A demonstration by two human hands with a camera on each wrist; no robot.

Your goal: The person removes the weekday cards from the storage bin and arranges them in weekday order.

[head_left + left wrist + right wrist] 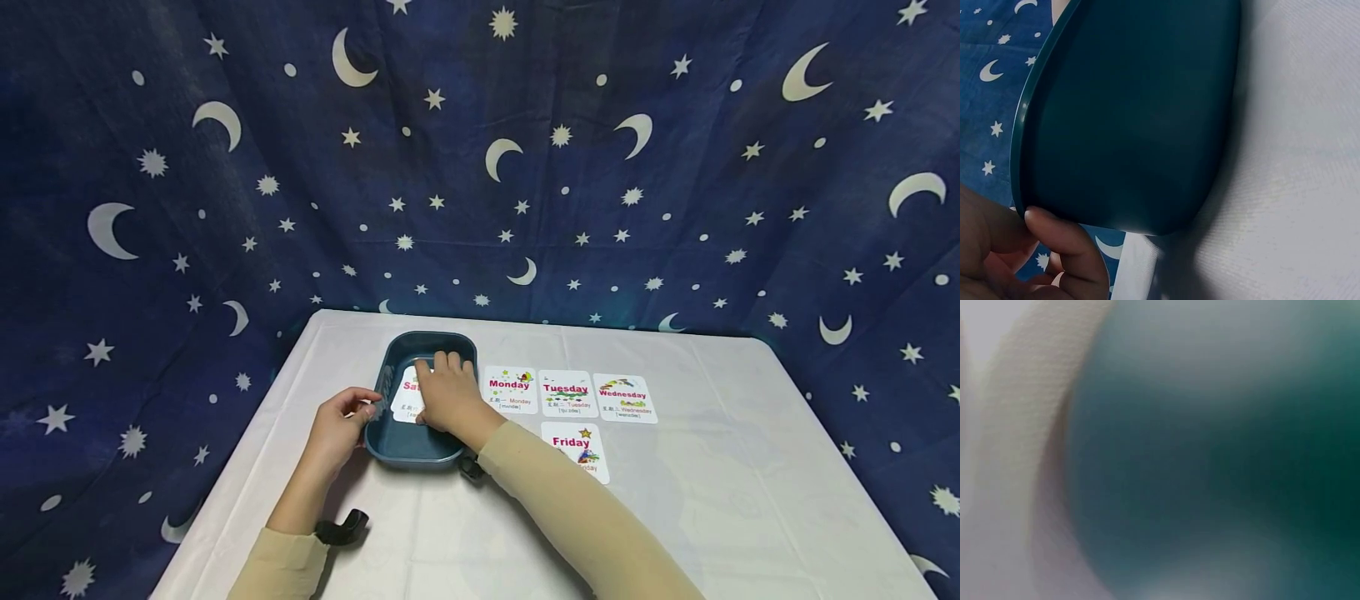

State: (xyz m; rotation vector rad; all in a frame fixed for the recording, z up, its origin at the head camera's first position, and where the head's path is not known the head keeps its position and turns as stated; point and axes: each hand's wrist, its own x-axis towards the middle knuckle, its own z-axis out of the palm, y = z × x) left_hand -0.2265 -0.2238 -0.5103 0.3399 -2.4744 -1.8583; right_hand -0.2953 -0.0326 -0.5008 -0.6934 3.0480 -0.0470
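A dark teal plastic tray (420,457) with raised walls sits on the table's left half. My left hand (337,423) pinches its left rim; in the left wrist view the thumb and fingers (1063,244) meet at a corner of the rim. Inside the tray lies a white card (406,392) whose visible red letters begin "Sat", with another white card edge showing below it. My right hand (452,395) reaches over the tray's right wall and holds that card, thumb near the lower edge, index finger near the upper. Its other fingers cover the card's right part. The right wrist view is blurred.
Right of the tray, Monday (511,390), Tuesday (568,393) and Wednesday (626,397) cards lie in a row. A Friday card (574,446) lies below Tuesday, partly behind the right sleeve (570,508). A white cloth covers the table (720,500); a starry blue curtain (480,100) hangs behind.
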